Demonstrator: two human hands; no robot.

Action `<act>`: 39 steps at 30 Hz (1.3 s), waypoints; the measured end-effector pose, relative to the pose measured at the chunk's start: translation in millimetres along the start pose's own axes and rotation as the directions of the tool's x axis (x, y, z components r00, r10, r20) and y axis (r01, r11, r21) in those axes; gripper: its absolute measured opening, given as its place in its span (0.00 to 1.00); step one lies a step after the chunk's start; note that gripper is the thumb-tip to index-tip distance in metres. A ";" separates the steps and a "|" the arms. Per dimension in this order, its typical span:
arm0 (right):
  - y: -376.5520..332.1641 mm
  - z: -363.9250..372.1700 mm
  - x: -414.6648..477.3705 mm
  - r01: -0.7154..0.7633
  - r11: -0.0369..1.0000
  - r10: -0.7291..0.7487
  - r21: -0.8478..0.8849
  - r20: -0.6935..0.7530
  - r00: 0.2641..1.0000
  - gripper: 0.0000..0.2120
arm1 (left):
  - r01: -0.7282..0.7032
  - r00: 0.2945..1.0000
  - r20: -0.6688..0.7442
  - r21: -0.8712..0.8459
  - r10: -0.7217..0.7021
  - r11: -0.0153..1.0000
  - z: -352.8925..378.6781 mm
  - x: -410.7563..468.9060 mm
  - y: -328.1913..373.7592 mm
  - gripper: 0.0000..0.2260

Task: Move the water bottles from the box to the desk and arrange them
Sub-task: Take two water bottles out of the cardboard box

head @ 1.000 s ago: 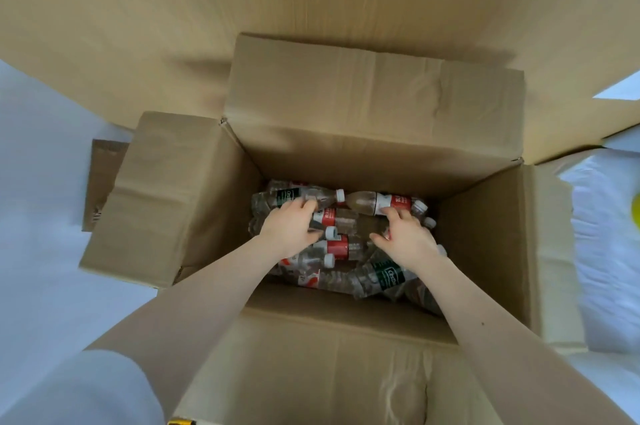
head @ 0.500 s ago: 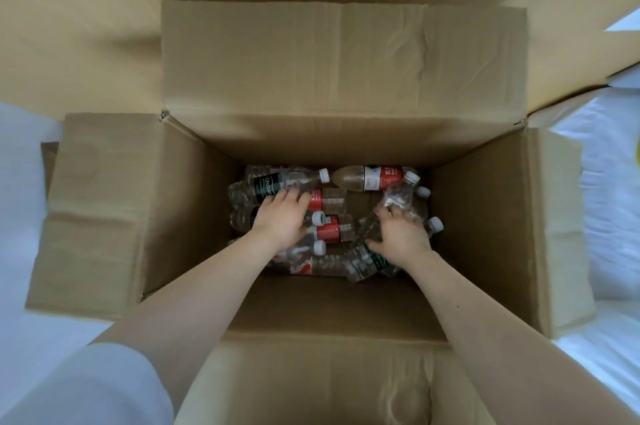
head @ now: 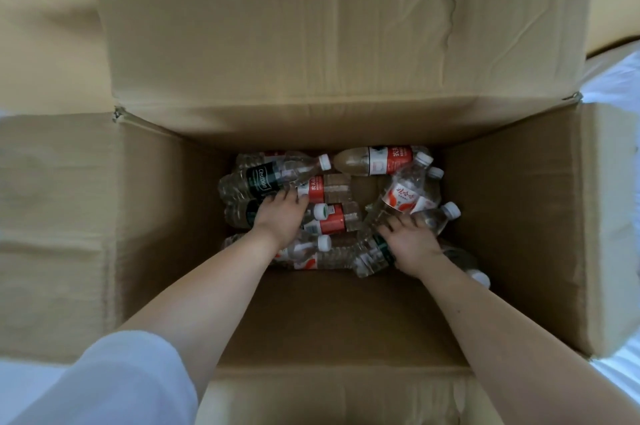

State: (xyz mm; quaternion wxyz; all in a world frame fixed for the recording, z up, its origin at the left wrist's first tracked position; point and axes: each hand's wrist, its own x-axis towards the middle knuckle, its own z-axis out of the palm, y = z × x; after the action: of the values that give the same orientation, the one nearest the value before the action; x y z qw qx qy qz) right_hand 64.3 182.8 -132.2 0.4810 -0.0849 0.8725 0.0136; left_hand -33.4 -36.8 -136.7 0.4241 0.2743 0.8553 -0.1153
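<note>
White surface (head: 616, 78) surrounds the big brown cardboard box (head: 512, 217), where clear plastic water bottles (head: 332, 218) lie jumbled on the bottom. Your left hand (head: 277, 217) rests palm-down on them; whether it grips one cannot be told. Your right hand (head: 410, 241) holds the tilted red-and-white-labelled bottle (head: 403, 194) by its base.

Tan backdrop, white fabric at the frame edges.
Plain tan surface (head: 45, 9) fills the top-left corner with a soft shadow on it, and shows again at top right. Wrinkled white fabric (head: 616, 78) runs along the right edge, with more at lower right. Pale white patch (head: 14, 379) at lower left, too blurred to identify.
</note>
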 end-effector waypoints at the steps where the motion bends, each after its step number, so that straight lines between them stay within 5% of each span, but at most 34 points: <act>1: 0.7 1.6 1.9 0.005 1.000 -0.005 -0.017 -0.003 1.000 0.31 | -0.001 1.000 0.002 0.003 0.001 1.000 2.1 1.2 0.0 0.32; 16: 3.8 1.7 20.1 0.040 0.999 -0.040 -0.017 0.016 0.999 0.33 | 0.022 1.000 -0.015 0.029 -0.022 0.999 8.2 18.3 1.2 0.28; 23: 1.2 -1.1 15.8 0.041 0.999 -0.041 -0.022 0.018 0.999 0.36 | -0.018 0.999 -0.036 -0.104 0.014 0.994 9.5 11.9 -5.6 0.29; 34: -7.6 -24.3 20.3 0.203 0.952 -0.263 -0.230 -0.271 0.926 0.29 | -0.062 0.998 -0.044 -0.230 0.054 0.971 -7.8 7.5 -21.5 0.32; 39: -11.3 -26.7 26.6 0.197 0.968 -0.236 -0.158 -0.296 0.926 0.28 | -0.068 0.996 -0.075 -0.281 0.049 0.957 -9.6 8.5 -23.5 0.31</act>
State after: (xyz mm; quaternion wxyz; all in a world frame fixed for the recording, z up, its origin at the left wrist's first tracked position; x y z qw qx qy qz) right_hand 29.9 165.3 -139.5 0.3292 -0.2119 0.9202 0.0015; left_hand -57.2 -48.9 -138.4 0.4331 0.2395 0.8684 0.0303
